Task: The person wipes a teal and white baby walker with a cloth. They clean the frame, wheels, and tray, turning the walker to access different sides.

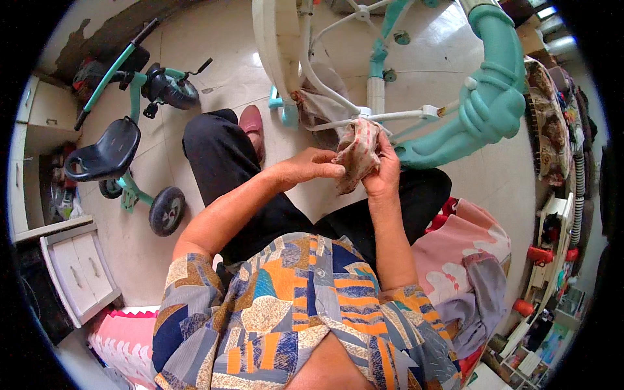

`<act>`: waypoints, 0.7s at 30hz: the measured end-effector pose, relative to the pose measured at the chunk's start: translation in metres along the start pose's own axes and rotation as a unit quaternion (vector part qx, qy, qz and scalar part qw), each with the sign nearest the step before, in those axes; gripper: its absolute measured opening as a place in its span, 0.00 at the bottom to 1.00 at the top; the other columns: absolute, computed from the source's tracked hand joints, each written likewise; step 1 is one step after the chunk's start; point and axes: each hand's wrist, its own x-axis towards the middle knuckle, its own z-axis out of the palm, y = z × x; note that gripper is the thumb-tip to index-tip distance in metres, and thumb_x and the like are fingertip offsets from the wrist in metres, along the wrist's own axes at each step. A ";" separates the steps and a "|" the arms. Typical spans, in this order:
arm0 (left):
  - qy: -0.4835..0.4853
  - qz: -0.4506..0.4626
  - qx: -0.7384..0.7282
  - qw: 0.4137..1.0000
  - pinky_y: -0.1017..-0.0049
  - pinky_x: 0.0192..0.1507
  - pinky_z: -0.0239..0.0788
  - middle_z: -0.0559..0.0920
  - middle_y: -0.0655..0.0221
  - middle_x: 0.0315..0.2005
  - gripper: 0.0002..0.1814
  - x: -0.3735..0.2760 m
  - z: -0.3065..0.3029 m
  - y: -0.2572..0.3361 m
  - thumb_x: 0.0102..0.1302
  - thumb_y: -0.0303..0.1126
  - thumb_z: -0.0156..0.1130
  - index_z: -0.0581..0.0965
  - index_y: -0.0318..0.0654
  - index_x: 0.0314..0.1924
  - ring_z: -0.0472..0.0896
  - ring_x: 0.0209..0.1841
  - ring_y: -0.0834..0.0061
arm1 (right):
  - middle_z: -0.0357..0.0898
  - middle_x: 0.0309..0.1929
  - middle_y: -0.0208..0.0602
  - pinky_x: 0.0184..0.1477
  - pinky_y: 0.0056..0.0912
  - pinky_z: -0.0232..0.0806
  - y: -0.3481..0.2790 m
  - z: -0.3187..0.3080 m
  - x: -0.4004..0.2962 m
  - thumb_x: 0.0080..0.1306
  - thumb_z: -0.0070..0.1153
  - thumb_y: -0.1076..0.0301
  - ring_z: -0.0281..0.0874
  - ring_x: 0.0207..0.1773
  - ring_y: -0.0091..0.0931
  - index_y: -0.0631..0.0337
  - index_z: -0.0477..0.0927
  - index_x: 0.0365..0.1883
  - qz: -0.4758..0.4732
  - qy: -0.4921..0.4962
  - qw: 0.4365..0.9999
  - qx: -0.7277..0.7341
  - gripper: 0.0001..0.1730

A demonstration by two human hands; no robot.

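Observation:
A crumpled, stained cloth [358, 153] hangs between my two hands, just below a white metal tube joint. My right hand [383, 170] grips its right side with thumb and fingers. On the cloth's left edge, my left hand [312, 167] has its thumb and fingertips; how firmly they hold it is hard to tell. Ahead stands a frame of white metal tubes [336, 95] with a moulded turquoise plastic part [492, 102] on its right. Brownish marks show at some tube ends. Behind the cloth, a thin greyish fabric [324, 100] hangs in the frame.
A turquoise and black child's tricycle [109, 151] stands at the left, near a small white cabinet [80, 273]. Pink patterned fabric [463, 243] with a grey garment [487, 292] lies beside my right leg. Shelves with various goods [551, 243] line the right side. Small wheels [402, 37] are under the frame.

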 end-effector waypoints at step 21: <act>0.186 0.090 0.163 0.965 0.75 0.33 0.67 0.77 0.69 0.23 0.09 -0.009 -0.004 -0.030 0.53 0.29 0.63 0.76 0.30 0.30 0.71 0.28 0.82 | 0.75 0.52 0.35 0.41 0.31 0.72 0.039 -0.003 -0.040 0.63 0.55 0.70 0.75 0.49 0.27 0.60 0.66 0.61 -0.066 0.033 0.965 -0.252 0.27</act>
